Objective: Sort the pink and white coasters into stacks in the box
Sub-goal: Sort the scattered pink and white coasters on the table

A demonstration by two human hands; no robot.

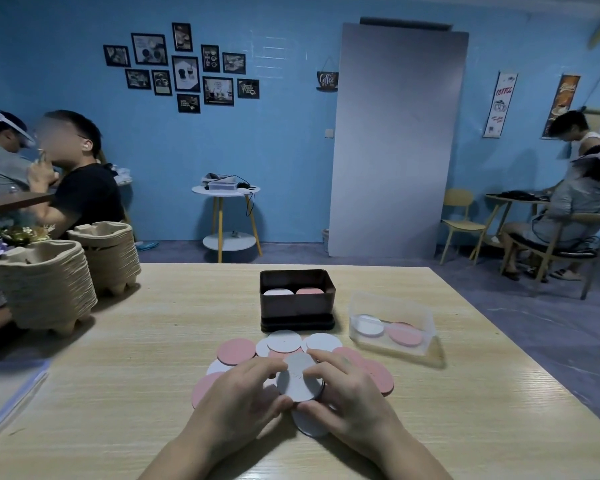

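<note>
Head view: your left hand point(243, 386) and right hand point(347, 386) both curl round a small stack of round white coasters point(298, 379), pinching its rim over the pale wooden desk point(118, 375). The dark rectangular tin box point(297, 308) already holds a white pile and a pink pile side by side. Loose pink and white coasters point(236, 351) lie scattered before it, so I judge you roughly midway. The path straight ahead to the box is open. A clear plastic tub point(426, 320) sits near on the right.

left grip point(238, 396) and right grip point(347, 393) clasp a white coaster stack point(298, 379) amid loose coasters point(236, 351).
</note>
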